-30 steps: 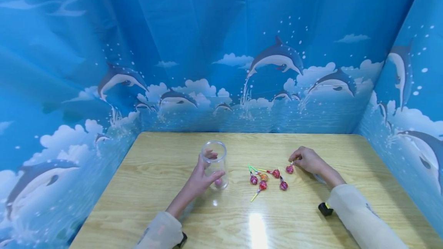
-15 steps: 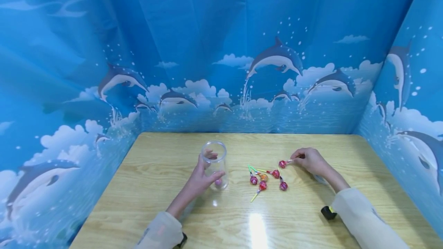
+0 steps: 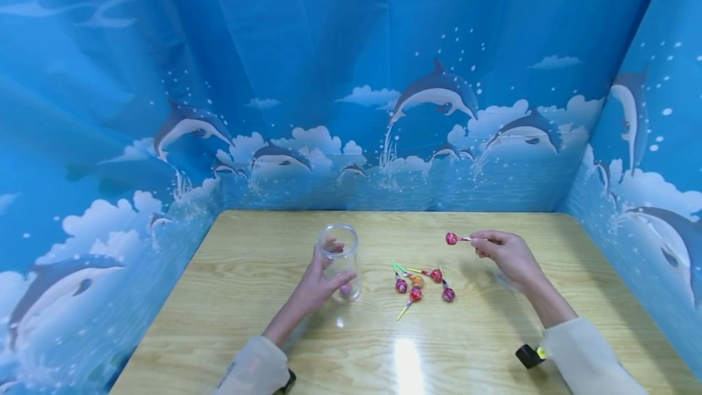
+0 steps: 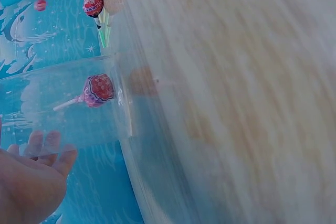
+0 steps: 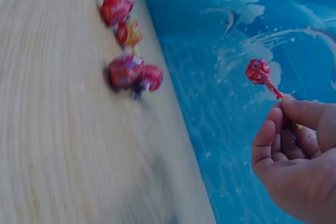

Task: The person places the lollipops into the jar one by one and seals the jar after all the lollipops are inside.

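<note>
My left hand [image 3: 312, 287] grips a clear jar [image 3: 339, 254] that stands upright with its mouth uncovered. Inside, at the bottom, is a wrapped lollipop [image 4: 98, 90], its white stick plain in the left wrist view. Raised above the table to the right, my right hand [image 3: 507, 256] pinches a red-wrapped lollipop [image 3: 451, 238] by the stick, its head pointing left. Between the hands lies a loose group of several lollipops, among them an orange one [image 3: 418, 282], a purple one [image 3: 448, 295] and a red one [image 3: 415, 294].
A clear round piece, perhaps a lid [image 3: 505, 281], lies on the wooden table [image 3: 263, 242] partly behind my right wrist. A blue curtain [image 3: 307, 78] printed with dolphins hangs along the table's back and sides.
My right hand has lifted its lollipop off the table, and the lollipop's head has swung round to point left. My left hand and the jar have stayed in place.
</note>
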Demonstrator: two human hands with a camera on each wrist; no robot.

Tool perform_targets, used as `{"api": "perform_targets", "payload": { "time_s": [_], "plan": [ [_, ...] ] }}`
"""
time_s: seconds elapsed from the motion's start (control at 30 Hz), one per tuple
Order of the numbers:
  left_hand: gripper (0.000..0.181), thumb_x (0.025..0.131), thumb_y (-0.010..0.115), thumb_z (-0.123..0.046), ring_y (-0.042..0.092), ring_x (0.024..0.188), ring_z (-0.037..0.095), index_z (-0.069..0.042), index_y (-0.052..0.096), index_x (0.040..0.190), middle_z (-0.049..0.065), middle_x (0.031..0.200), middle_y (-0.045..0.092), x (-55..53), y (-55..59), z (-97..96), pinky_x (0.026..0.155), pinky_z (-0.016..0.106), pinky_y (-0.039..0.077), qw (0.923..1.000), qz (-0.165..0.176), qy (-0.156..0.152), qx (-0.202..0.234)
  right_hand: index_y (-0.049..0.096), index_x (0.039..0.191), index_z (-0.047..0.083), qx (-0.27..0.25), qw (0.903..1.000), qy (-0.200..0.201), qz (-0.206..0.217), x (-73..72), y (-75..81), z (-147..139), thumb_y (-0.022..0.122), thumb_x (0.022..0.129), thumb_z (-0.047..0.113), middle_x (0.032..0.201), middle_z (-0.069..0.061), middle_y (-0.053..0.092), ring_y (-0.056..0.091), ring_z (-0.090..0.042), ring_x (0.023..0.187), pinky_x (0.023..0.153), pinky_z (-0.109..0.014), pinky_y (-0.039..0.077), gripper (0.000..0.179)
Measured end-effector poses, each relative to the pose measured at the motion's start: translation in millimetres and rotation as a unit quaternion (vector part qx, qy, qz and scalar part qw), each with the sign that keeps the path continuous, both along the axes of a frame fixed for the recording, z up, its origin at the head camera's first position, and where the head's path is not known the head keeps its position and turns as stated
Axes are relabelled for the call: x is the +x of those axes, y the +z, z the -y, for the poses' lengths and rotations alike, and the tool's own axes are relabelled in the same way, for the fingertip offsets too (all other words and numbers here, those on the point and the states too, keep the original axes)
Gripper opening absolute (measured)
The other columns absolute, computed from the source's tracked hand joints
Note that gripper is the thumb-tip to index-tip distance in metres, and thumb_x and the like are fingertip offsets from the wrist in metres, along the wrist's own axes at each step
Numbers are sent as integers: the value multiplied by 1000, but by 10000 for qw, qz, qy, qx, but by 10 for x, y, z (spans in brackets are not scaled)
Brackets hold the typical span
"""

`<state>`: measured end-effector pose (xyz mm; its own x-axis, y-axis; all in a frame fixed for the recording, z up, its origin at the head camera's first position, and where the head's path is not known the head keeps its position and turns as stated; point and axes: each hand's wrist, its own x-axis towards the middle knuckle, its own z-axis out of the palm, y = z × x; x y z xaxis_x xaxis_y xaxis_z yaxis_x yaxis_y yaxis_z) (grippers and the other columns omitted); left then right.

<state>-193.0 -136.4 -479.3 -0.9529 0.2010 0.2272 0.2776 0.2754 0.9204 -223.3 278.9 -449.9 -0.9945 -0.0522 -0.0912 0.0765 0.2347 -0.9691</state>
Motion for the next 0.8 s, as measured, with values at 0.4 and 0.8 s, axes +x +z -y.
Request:
{"api": "perform_targets", "payload": {
  "time_s": [0.4,0.8],
  "plan": [
    [75,89,82,-12,47,137,48,-9,35,148,25,144,52,6,-3,6,117,70,26,10000,34,-14,49,75,110,1,-2363,9714,235,-82,184,177,249,69,99,6,93,-1,69,65,-9,82,76,-22,58,13],
    [78,88,82,-16,46,137,49,-10,34,149,21,144,53,-1,-6,16,116,71,25,10000,82,2,-17,76,105,6,-2455,9678,520,-191,197,308,692,67,100,4,89,-1,68,63,-9,81,77,-22,57,10]
  ]
}}
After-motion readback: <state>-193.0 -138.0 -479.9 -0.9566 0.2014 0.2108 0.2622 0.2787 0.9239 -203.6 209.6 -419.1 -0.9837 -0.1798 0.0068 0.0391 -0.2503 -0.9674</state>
